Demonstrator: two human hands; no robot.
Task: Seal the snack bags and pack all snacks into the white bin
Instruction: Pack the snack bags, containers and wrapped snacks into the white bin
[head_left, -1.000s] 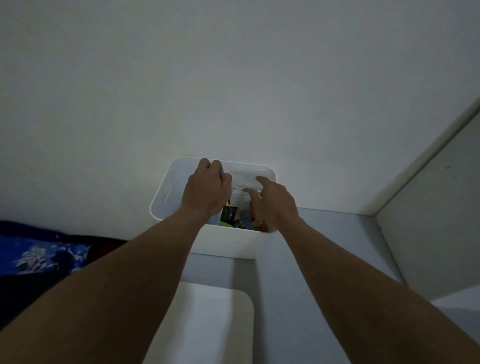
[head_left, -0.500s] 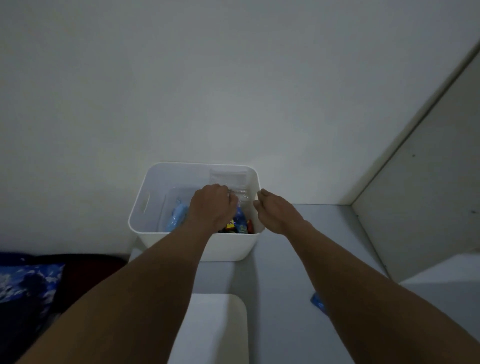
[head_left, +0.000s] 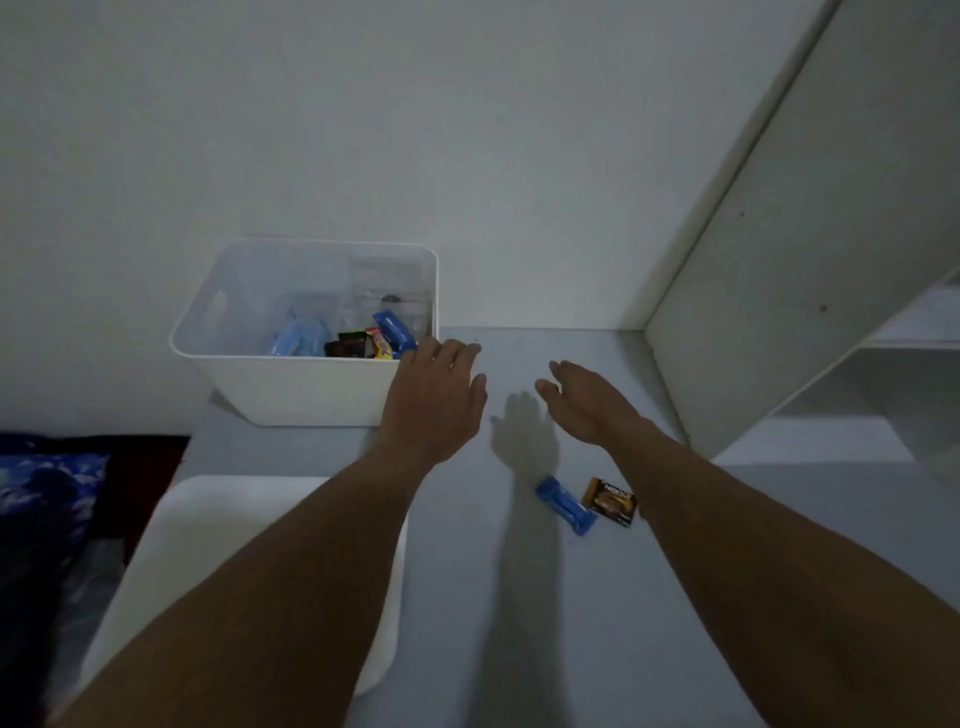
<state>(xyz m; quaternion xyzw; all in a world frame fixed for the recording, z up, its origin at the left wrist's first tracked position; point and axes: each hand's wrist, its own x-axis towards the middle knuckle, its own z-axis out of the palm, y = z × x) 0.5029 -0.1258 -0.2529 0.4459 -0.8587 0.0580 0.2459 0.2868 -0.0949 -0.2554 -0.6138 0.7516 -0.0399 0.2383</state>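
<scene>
The fingers (head_left: 460, 356) of the left hand (head_left: 434, 405) and right hand (head_left: 589, 405) are held loosely straight, nothing gripped. At the left hand's ten o'clock the white bin (head_left: 291, 389) holds a blue bar (head_left: 395, 328), dark packets (head_left: 347, 344) and clear bags (head_left: 387, 283), hard to make out. At the right hand's six o'clock a second blue bar (head_left: 566, 505) is laid on the counter (head_left: 519, 649), long axis ten-to-four, beside a brown sachet (head_left: 612, 501).

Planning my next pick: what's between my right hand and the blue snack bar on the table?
In the head view, only bare grey tabletop, darkened by the hand's shadow, lies between the right hand and the blue snack bar.
</scene>
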